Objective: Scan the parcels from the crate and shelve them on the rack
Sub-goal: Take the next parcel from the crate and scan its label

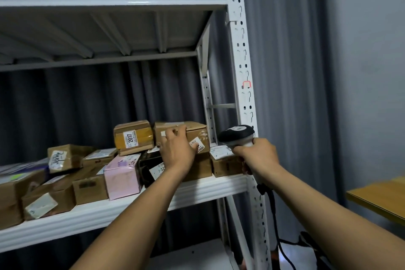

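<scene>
Head-worn wide-angle view; forward, close before the rack point(240, 50)

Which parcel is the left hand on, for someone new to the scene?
On the white rack, go to the right end of the loaded shelf. The brown box tops the pile there, held by the left hand. It is wider than the yellow-taped box marked 2017 beside it.

A grey pleated curtain point(285, 72) hangs full height. To its right is a plain pale wall point(368, 50). A wooden tabletop point(379, 199) corner juts in at the right edge.
</scene>
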### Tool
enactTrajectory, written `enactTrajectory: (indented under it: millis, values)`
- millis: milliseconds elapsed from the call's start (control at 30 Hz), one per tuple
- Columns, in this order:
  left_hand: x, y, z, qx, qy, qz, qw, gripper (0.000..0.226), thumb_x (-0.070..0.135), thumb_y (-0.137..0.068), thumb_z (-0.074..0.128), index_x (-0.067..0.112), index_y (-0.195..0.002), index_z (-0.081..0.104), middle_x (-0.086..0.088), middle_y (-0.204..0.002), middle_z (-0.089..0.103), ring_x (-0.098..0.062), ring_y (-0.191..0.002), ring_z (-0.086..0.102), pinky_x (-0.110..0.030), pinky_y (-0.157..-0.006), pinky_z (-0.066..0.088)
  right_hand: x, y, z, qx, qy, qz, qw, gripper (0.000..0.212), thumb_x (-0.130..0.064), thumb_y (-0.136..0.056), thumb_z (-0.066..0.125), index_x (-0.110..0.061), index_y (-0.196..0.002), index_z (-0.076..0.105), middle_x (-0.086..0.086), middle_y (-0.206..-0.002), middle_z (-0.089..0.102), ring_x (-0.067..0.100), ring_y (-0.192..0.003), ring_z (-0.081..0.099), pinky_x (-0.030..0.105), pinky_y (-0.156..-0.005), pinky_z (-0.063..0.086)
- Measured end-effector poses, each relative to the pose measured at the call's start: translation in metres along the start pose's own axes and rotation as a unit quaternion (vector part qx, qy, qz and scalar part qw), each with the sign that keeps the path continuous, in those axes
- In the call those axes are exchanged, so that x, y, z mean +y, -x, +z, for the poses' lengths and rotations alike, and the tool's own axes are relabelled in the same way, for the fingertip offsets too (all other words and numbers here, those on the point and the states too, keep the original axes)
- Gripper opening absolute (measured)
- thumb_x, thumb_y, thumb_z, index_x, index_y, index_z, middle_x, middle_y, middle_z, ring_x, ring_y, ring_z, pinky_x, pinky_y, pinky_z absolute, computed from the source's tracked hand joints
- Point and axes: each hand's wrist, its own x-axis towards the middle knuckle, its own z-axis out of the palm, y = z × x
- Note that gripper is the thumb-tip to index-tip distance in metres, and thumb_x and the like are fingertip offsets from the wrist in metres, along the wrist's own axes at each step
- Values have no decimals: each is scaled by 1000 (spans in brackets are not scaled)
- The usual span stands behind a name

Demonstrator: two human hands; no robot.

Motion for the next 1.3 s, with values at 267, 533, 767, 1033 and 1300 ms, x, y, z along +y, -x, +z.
enactTrajectory:
  millis: [267,533,767,1033,1300]
  values:
    - [-6,-13,-1,-33,-31,5,999,63,43,-86,67,27,-142,41,-17,-140,40,-37,-126,41,-45,-101,40,-7,9,10,-25,40,-1,999,17,-23,-70,72,-9,-77,64,13,-74,69,29,-61,67,35,-52,56]
    - [-25,10,-33,-60,-15,45,997,63,36,-86,67,30,-142,39,-13,-141,39,-36,-127,40,-44,-101,42,-20,45,13,-56,22,12,998,14,-16,-74,71,-5,-79,65,10,-67,70,17,-38,55,23,-41,44]
    - [-52,85,-44,-113,-52,67,990,59,34,-88,65,23,-141,42,-14,-140,40,-36,-129,37,-42,-102,38,6,93,14,-83,11,31,996,9,-14,-76,71,-8,-76,64,11,-69,68,17,-38,53,25,-43,43]
    - [-106,218,-11,-249,-70,27,965,60,37,-90,62,22,-144,39,-14,-140,40,-36,-126,40,-43,-100,40,101,193,14,-135,98,88,982,12,-17,-75,71,-6,-77,69,8,-63,70,16,-39,56,26,-44,47]
    - [-163,341,49,-369,-114,-16,922,60,39,-93,59,24,-146,36,-10,-144,41,-30,-129,41,-39,-102,41,202,249,21,-265,202,120,935,15,-21,-74,76,-12,-84,69,5,-76,69,18,-58,66,29,-53,56]
